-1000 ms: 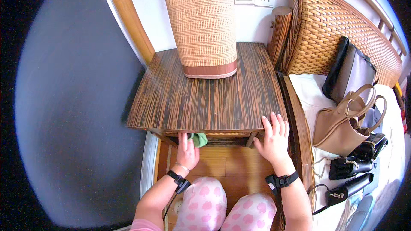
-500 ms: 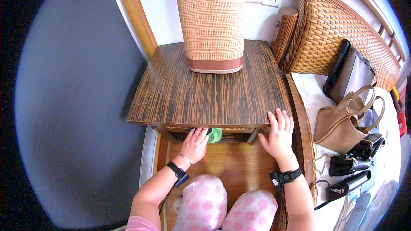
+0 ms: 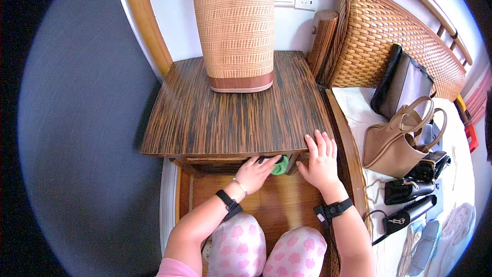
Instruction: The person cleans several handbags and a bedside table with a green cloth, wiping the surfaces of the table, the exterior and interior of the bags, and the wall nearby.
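Note:
A dark wooden nightstand [image 3: 233, 123] with streaked grain stands in front of me. Just below its front edge, my left hand [image 3: 254, 173] is closed on a small green-and-black thing [image 3: 279, 165]; its kind I cannot make out. The green part sticks out past my fingertips, and the tabletop hides some of the black part. My right hand [image 3: 321, 163] rests at the nightstand's right front corner, fingers stretched flat over the top and thumb apart below the edge. It holds nothing.
A tall woven lampshade-like cylinder [image 3: 236, 31] stands at the back of the nightstand. To the right, a bed with a wicker headboard [image 3: 384, 41] bears a tan handbag [image 3: 392, 149] and several black bags [image 3: 410, 191]. A dark grey panel [image 3: 82, 123] fills the left side.
My left hand has moved right along the underside of the front edge, with the green-and-black thing in it. My right hand stays at the corner. The view has shifted slightly.

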`<move>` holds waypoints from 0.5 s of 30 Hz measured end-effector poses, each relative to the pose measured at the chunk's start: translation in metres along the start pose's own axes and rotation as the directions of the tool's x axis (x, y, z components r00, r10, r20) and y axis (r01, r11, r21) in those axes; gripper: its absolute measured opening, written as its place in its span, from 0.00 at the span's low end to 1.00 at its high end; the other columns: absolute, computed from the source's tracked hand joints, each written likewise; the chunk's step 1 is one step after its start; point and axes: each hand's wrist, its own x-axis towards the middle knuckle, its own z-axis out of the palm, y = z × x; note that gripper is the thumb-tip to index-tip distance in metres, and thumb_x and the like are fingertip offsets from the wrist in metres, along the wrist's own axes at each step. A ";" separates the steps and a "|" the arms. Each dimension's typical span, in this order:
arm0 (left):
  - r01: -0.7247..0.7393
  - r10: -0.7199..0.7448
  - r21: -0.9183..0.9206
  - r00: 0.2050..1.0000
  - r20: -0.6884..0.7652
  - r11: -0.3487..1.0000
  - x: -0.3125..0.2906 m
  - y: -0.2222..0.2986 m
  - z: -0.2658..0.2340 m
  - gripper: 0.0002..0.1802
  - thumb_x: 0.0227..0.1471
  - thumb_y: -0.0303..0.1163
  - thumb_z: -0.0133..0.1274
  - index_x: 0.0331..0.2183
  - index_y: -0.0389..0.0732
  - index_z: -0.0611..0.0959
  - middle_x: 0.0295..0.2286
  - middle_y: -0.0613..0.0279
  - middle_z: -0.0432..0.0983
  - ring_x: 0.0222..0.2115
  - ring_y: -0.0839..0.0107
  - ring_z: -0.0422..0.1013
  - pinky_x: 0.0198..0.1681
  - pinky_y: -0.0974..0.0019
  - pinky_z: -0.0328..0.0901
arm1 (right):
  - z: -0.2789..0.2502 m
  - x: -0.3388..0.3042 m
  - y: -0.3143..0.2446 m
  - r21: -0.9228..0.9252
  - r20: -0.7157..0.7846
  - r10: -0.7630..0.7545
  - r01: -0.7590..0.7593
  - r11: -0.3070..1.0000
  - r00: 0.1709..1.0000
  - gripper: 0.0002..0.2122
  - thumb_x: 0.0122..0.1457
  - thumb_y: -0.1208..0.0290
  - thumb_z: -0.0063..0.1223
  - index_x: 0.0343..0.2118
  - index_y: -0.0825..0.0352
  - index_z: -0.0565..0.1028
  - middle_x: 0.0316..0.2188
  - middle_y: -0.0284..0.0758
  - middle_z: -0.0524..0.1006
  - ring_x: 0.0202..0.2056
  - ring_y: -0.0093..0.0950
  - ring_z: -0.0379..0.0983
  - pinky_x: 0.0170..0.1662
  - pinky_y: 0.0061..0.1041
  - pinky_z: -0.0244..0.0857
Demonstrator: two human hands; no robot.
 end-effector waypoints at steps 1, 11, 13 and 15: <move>0.014 -0.014 -0.001 1.000 0.023 1.000 -0.009 -0.004 -0.001 0.17 0.50 0.33 0.49 0.42 0.45 0.84 0.62 0.70 0.62 0.55 0.76 0.65 0.59 0.62 0.57 | 0.000 0.000 0.000 -0.002 0.000 0.002 -0.002 1.000 1.000 0.40 0.46 0.58 0.66 0.63 0.61 0.62 0.63 0.47 0.59 0.65 0.47 0.52 0.67 0.50 0.43; 0.369 -0.371 0.089 0.929 0.007 0.925 -0.129 -0.063 0.007 0.22 0.45 0.32 0.58 0.45 0.42 0.81 0.59 0.55 0.63 0.58 0.54 0.61 0.60 0.46 0.56 | -0.001 -0.001 0.000 0.005 -0.016 0.010 -0.010 1.000 1.000 0.40 0.45 0.59 0.67 0.63 0.61 0.61 0.63 0.46 0.59 0.65 0.46 0.52 0.67 0.50 0.43; 0.406 -0.402 0.077 0.914 -0.055 0.911 -0.134 -0.062 0.009 0.22 0.44 0.31 0.59 0.45 0.41 0.81 0.59 0.54 0.62 0.58 0.50 0.60 0.60 0.45 0.57 | 0.001 -0.001 0.002 0.005 -0.021 0.017 -0.017 1.000 1.000 0.40 0.45 0.59 0.67 0.63 0.61 0.61 0.63 0.46 0.59 0.65 0.46 0.52 0.67 0.50 0.43; 0.444 -0.429 0.043 0.884 -0.186 0.895 -0.130 -0.056 0.007 0.21 0.41 0.28 0.59 0.42 0.37 0.80 0.56 0.50 0.63 0.55 0.45 0.62 0.57 0.43 0.59 | 0.001 0.000 0.001 0.011 -0.019 0.007 -0.006 1.000 1.000 0.40 0.45 0.59 0.67 0.62 0.60 0.62 0.63 0.46 0.59 0.65 0.46 0.52 0.67 0.50 0.43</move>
